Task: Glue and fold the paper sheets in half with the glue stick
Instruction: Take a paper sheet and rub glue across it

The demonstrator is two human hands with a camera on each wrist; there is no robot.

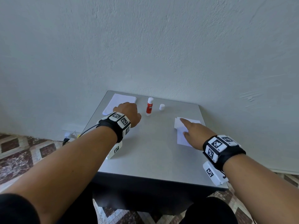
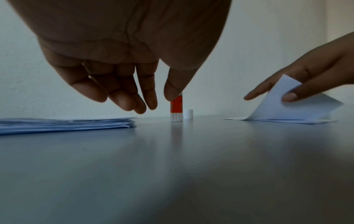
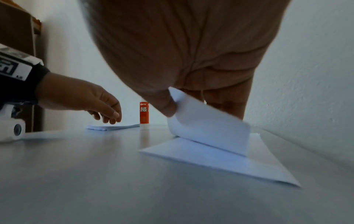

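An orange glue stick (image 1: 149, 106) stands upright at the back of the grey table (image 1: 153, 159), its white cap (image 1: 162, 107) standing apart to its right. A stack of white paper sheets (image 1: 119, 101) lies at the back left. My left hand (image 2: 157, 103) hovers just right of that stack with its fingers hanging loose and holding nothing. At the right, my right hand (image 3: 199, 109) pinches a paper sheet (image 3: 208, 125) between thumb and fingers. That sheet is tilted up, its lower edge on white paper lying flat (image 3: 220, 159) beneath it.
A pale wall (image 1: 145, 46) runs right behind the table's back edge. The table's front edge (image 1: 161, 177) is near my body, with patterned floor tiles (image 1: 24, 151) to the left. Bare tabletop lies between the two hands and in front of them.
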